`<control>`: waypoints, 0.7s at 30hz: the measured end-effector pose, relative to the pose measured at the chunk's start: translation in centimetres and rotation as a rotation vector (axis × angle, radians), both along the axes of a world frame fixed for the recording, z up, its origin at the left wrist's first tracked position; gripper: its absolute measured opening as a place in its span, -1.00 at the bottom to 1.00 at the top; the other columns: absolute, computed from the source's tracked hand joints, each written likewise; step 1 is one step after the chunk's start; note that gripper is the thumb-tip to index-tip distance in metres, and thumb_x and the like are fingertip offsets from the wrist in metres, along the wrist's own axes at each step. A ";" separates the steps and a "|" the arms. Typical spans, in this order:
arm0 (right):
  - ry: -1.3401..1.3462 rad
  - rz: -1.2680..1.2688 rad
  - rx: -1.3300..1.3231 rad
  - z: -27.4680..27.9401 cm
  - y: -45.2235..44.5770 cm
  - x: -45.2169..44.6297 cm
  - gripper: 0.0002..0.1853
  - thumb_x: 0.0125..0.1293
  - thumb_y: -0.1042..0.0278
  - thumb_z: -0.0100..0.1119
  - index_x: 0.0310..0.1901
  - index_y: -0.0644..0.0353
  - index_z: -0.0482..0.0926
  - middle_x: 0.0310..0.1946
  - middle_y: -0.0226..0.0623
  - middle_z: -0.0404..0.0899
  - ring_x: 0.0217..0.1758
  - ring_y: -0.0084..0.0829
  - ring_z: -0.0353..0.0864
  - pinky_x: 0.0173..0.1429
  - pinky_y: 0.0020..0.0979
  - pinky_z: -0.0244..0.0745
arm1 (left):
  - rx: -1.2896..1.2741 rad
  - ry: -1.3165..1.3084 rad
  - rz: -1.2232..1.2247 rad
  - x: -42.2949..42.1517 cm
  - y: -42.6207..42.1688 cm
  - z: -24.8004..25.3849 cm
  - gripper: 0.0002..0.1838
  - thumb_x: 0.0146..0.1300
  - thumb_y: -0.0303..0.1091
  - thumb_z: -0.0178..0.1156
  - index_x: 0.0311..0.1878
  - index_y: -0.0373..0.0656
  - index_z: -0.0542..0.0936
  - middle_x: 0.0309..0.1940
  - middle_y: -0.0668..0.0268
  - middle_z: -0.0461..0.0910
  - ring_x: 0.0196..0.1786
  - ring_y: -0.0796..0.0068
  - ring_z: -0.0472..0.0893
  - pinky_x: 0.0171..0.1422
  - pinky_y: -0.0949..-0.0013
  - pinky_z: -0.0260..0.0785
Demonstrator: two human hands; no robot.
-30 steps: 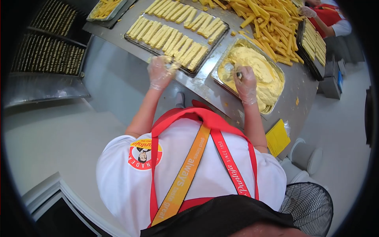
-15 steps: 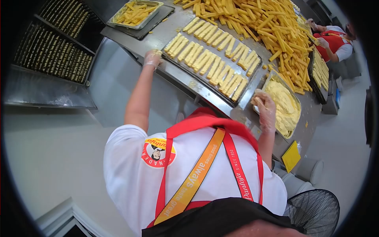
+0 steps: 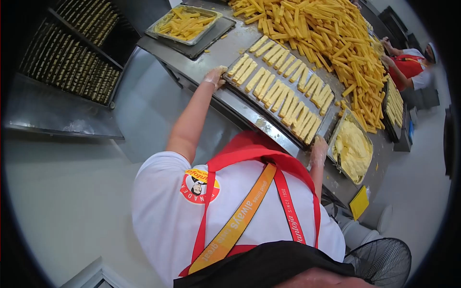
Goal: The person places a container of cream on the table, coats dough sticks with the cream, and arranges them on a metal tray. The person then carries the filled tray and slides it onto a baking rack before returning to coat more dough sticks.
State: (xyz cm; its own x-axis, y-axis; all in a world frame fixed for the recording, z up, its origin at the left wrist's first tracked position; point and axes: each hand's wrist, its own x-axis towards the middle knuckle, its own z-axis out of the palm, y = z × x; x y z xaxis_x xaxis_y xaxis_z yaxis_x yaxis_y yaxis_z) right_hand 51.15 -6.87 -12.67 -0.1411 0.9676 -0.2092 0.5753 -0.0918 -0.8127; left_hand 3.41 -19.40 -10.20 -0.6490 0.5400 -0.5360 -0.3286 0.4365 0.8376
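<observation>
My left hand [image 3: 215, 77], in a clear glove, grips the left end of a baking tray [image 3: 265, 64] at the table's front edge. At its near right corner, my gloved right hand [image 3: 319, 150] closes on the rim; its fingertips are partly hidden. Two rows of pale-coated sticks [image 3: 273, 93] lie on the tray, cut like bars of bread or cake. Beside my right hand stands a metal pan [image 3: 357, 181] holding a pale yellow creamy spread [image 3: 354, 148]. Behind the tray rises a large heap of plain yellow sticks [image 3: 326, 36].
A pan of yellow sticks [image 3: 187, 24] rests on a dark tray at the table's left end. At left stands a rack [image 3: 72, 57] of loaded trays. Another person [image 3: 408, 67] works across the table by a second filled tray [image 3: 394, 103]. A fan [image 3: 382, 261] stands behind me.
My right hand has left the cream pan's edge and come onto the tray's near right corner. My left hand stays at the tray's left end. The camera view has shifted.
</observation>
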 end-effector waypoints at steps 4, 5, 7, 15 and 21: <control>0.050 0.115 0.191 -3.1 0.0 1.3 -0.65 0.39 0.37 -0.12 -0.01 0.41 0.59 -0.10 0.04 0.63 -0.01 -0.13 0.58 0.12 -0.22 0.39 | 0.215 -0.109 -0.006 0.4 0.0 1.5 -0.54 0.40 0.10 -0.03 0.07 -0.06 0.57 -0.21 0.36 0.70 -0.29 0.50 0.68 -0.39 0.38 0.53; 0.279 0.058 0.077 -4.7 0.2 1.5 -0.68 0.40 0.40 -0.12 -0.05 0.41 0.59 -0.12 -0.01 0.62 -0.07 -0.21 0.57 0.09 -0.23 0.40 | 0.275 -0.134 -0.009 0.6 0.3 2.0 -0.49 0.41 0.14 -0.06 0.11 -0.06 0.55 -0.19 0.35 0.70 -0.28 0.50 0.69 -0.39 0.36 0.55; 0.540 -0.101 -0.019 -3.7 -1.2 0.2 -0.69 0.45 0.37 -0.13 -0.03 0.41 0.57 -0.16 -0.14 0.60 -0.11 -0.34 0.55 0.06 -0.30 0.43 | 0.293 -0.147 -0.043 1.3 0.9 4.3 -0.45 0.42 0.21 -0.09 0.15 -0.04 0.53 -0.18 0.37 0.70 -0.27 0.51 0.69 -0.38 0.32 0.57; 0.796 -0.135 -0.133 -1.7 -1.3 -0.5 -0.58 0.54 0.16 -0.15 0.03 0.38 0.55 -0.07 -0.20 0.60 -0.05 -0.40 0.57 0.07 -0.39 0.46 | -0.022 -0.094 -0.340 0.9 2.5 7.3 -0.47 0.39 0.23 0.00 0.15 0.04 0.57 -0.07 0.43 0.66 -0.18 0.51 0.65 -0.20 0.18 0.54; 0.651 -0.342 -0.272 1.7 0.0 -3.1 -0.35 0.54 -0.09 -0.22 0.25 0.46 0.40 0.18 -0.09 0.49 0.16 -0.27 0.49 0.28 -0.34 0.34 | -0.032 0.165 -0.092 2.2 3.3 -0.4 -0.43 0.39 0.24 -0.01 0.04 -0.07 0.64 -0.12 0.28 0.69 -0.22 0.34 0.65 -0.14 0.13 0.51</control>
State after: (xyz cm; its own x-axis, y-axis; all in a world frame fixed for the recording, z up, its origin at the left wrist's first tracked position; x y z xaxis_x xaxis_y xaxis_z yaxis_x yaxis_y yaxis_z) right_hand 48.08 -6.87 -10.94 -0.0203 0.9063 -0.4222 -0.1056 -0.4218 -0.9005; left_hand 5.60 -16.15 -10.64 -0.6784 0.5854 -0.4440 -0.1456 0.4852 0.8622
